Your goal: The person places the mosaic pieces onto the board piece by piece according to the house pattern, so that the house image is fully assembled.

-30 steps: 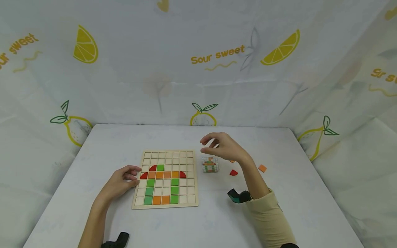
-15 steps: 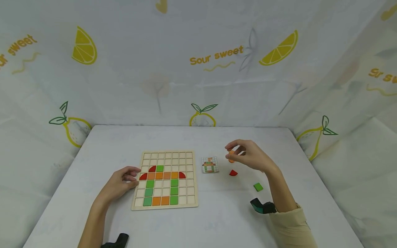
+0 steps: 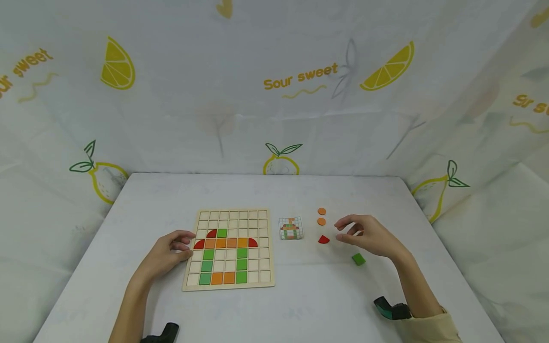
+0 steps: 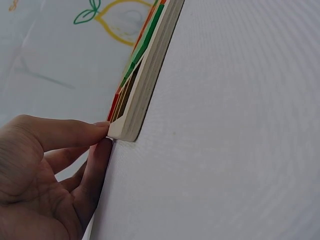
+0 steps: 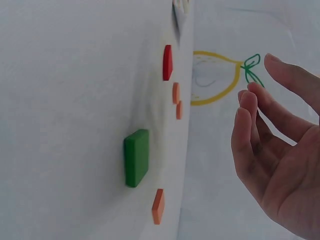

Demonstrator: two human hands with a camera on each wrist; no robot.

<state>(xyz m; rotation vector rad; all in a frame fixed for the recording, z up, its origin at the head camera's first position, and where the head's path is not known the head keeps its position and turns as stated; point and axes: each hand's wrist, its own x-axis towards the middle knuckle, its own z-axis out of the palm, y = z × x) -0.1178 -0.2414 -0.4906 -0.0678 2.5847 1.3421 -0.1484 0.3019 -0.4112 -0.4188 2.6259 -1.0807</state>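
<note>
My left hand (image 3: 165, 255) touches the left edge of a wooden grid board (image 3: 261, 224), thumb and index finger set apart along it. Red, green and orange pieces fill some squares of the board. In the left wrist view, the thumb tip and a finger (image 4: 100, 150) lie right at the board's edge (image 4: 131, 125). My right hand (image 3: 371, 233) hovers with loosely bent fingers and holds nothing. Near it lie a green square (image 3: 358, 259) and a red quarter-round piece (image 3: 323, 239). An orange piece (image 5: 158, 206) shows in the right wrist view; the hand hides it in the head view.
A small pattern card (image 3: 290, 228) lies just right of the board. Two orange discs, the upper one (image 3: 321, 211) behind the lower one (image 3: 321, 221), sit farther right. The white table (image 3: 283, 309) meets a printed cloth (image 3: 193, 95) behind it.
From above the card, my right hand has moved right and toward my body, uncovering the orange discs and the green square. The left hand stays at the board's edge.
</note>
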